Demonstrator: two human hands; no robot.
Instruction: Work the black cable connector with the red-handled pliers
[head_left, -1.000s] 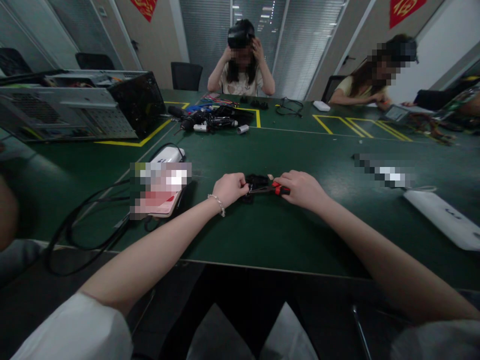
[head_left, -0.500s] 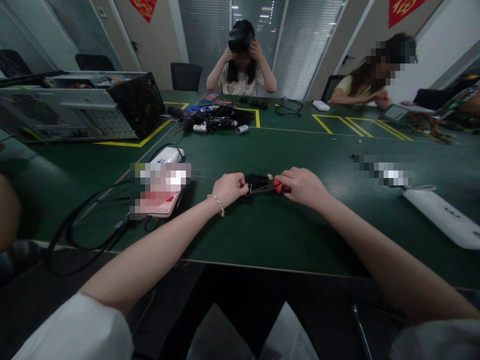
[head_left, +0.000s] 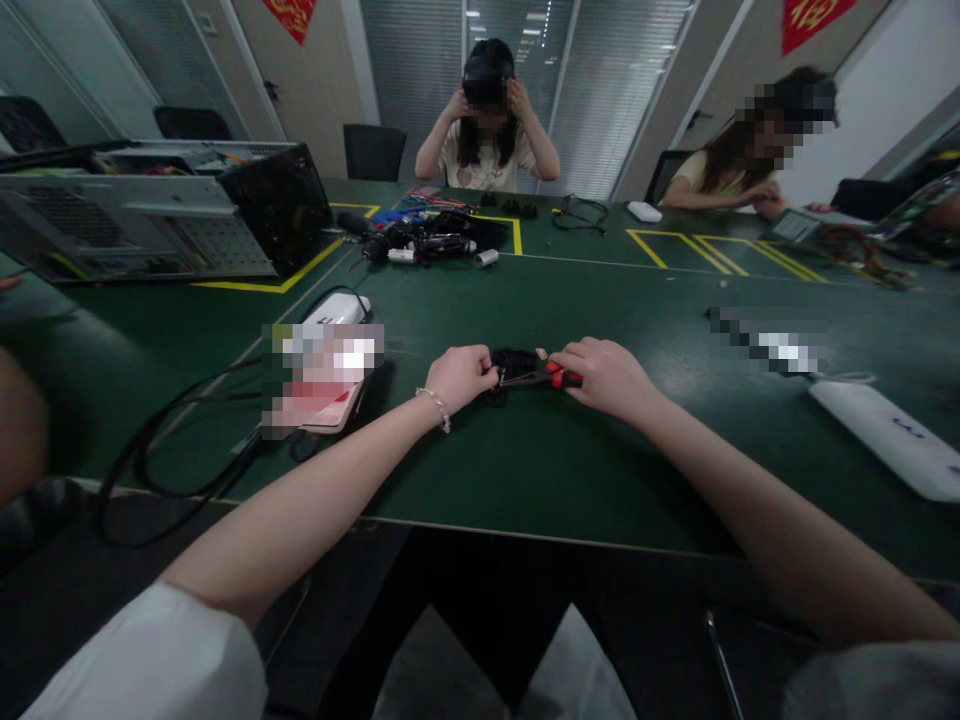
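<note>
My right hand (head_left: 604, 372) is closed round the red-and-black handles of a pair of pliers (head_left: 556, 374). The slim metal jaws point left, toward the fingertips of my left hand (head_left: 461, 376). Those fingers are pinched together at the left end of a small black object (head_left: 516, 358), whose kind is too dark to make out. What exactly sits between them is hidden. The jaw tips reach in beside my left thumb; whether they grip anything cannot be seen. Both hands rest low over the green table (head_left: 480, 460).
Left of my hands lie a phone (head_left: 330, 405), a white power bank (head_left: 337, 310) and looped black cables (head_left: 142, 470). A larger white device (head_left: 885, 430) lies at right. Farther back are an open computer case (head_left: 172, 215), a heap of dark parts (head_left: 420, 238) and two people.
The whole view has shifted very slightly. Both hands stay in the same place, with the pliers still between them at the black object.
</note>
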